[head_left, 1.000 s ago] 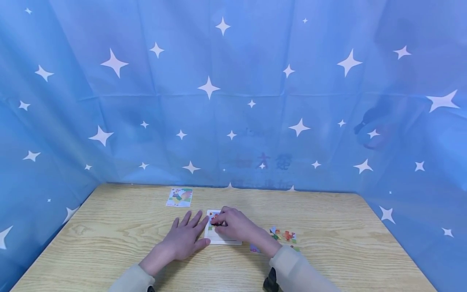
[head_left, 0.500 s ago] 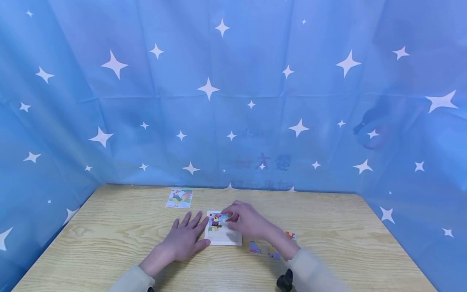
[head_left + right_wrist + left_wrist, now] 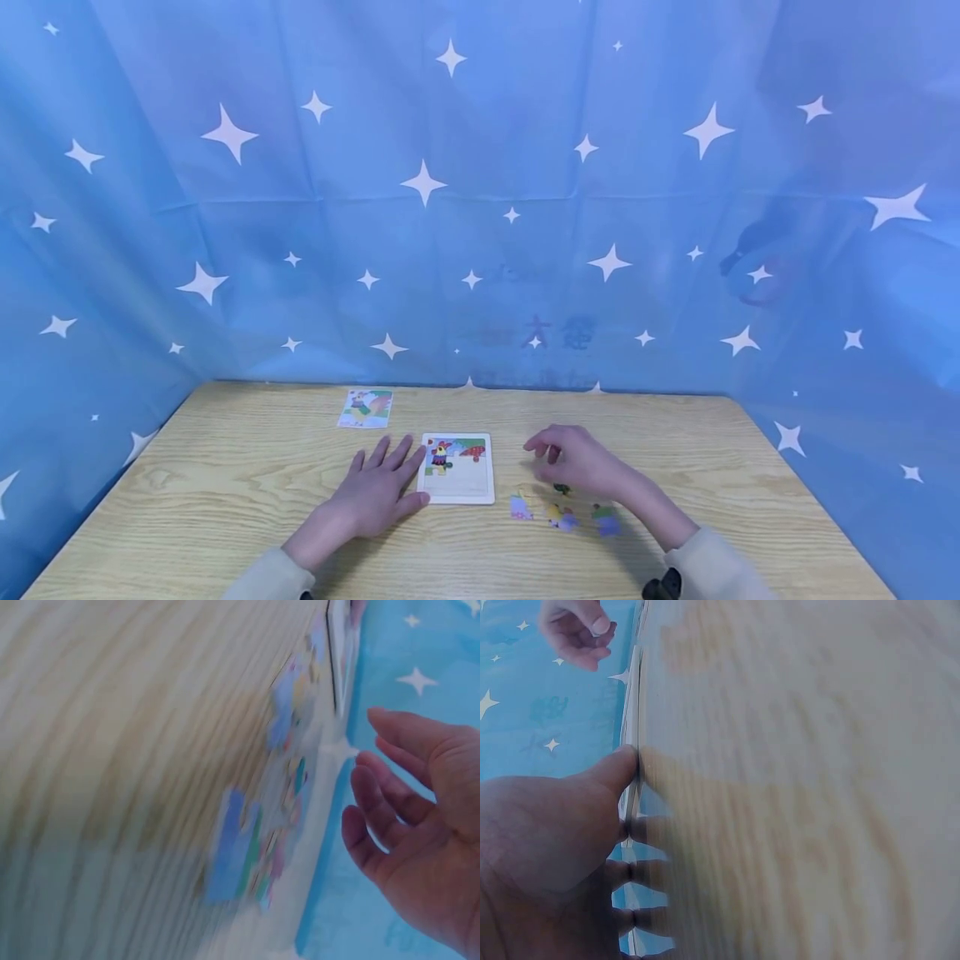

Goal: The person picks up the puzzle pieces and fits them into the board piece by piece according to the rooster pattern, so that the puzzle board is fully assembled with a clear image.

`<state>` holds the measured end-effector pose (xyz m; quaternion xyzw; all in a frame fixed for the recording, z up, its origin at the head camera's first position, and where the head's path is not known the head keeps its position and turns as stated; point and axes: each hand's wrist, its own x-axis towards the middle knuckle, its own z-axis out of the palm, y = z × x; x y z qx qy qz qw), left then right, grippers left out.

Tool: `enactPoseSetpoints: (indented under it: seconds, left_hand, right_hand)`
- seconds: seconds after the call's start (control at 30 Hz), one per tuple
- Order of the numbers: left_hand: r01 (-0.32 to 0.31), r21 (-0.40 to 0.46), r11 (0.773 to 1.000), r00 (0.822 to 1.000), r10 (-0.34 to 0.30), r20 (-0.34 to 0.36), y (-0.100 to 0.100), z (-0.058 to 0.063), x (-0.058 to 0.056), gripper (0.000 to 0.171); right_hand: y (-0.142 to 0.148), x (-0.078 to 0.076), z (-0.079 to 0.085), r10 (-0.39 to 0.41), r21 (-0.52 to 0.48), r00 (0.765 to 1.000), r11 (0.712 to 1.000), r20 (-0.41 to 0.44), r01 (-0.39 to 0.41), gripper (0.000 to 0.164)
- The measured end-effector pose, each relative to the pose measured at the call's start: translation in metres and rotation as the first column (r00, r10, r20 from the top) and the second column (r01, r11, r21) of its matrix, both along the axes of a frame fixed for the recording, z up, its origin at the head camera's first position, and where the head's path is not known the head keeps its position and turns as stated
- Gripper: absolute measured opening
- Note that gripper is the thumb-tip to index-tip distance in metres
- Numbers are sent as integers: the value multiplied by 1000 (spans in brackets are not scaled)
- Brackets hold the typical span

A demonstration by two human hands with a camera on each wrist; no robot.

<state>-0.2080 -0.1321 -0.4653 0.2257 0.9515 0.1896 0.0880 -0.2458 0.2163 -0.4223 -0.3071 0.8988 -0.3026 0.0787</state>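
A white-framed jigsaw tray (image 3: 468,486) lies mid-table in the head view. Fitted pieces fill its top and left, among them a rooster's head piece (image 3: 440,454) and a red dotted piece (image 3: 473,452). Flat on the table, my left hand (image 3: 380,492) has spread fingers, with fingertips and thumb at the tray's left edge. My right hand (image 3: 579,462) hovers over loose jigsaw pieces (image 3: 561,518) right of the tray. Its fingers bend loosely, with nothing between them in the right wrist view, where a blue-and-green piece (image 3: 231,851) lies below.
A picture card (image 3: 365,409) of a rooster lies at the back left of the wooden table (image 3: 262,467). More loose pieces, one purple (image 3: 521,507) and one blue and green (image 3: 605,520), lie near the right hand. A blue star-patterned curtain (image 3: 480,250) hangs behind the table.
My right hand has moved right, from the tray to above the loose pieces. The red dotted piece now shows in the tray's upper right. The left hand keeps its place.
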Motion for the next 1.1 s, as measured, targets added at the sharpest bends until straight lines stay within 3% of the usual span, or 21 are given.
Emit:
enactPoseSetpoints:
  seconds: [0.17, 0.57, 0.83, 1.1]
  left_hand:
    - [-10, 0, 1000, 1000, 10, 15, 2, 5, 3, 70]
    - [-10, -3, 1000, 1000, 10, -23, 0, -6, -3, 70]
    - [-10, -7, 1000, 1000, 10, -24, -1, -8, -4, 70]
    - [-5, -12, 1000, 1000, 5, -12, -1, -7, -4, 71]
  right_hand:
    - [15, 2, -1, -36, 7, 999, 999, 30, 36, 31]
    - [38, 2, -11, -61, 41, 996, 997, 58, 59, 33]
    - [44, 3, -16, -91, 26, 989, 996, 114, 88, 43]
    - [47, 0, -21, -100, 11, 984, 995, 145, 99, 41]
